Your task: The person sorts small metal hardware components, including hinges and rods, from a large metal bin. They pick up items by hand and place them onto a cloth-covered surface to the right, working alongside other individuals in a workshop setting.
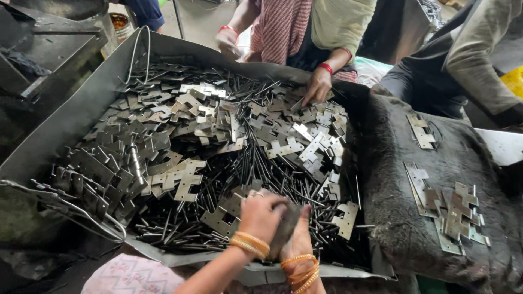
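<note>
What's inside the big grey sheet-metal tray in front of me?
The grey sheet-metal tray holds a heap of flat notched metal hinge plates over thin dark steel pins. The pile covers the tray's floor, so whatever lies beneath is hidden.

My arms are bare from the elbow down, no sleeves. On my left wrist [249,244] I wear a stack of thin gold bangles. My right wrist [300,270] carries several more, gold with some orange ones among them. A ring sits on one finger of my left hand [260,216]. My lap is covered by pale pink printed cloth [131,275].
</note>
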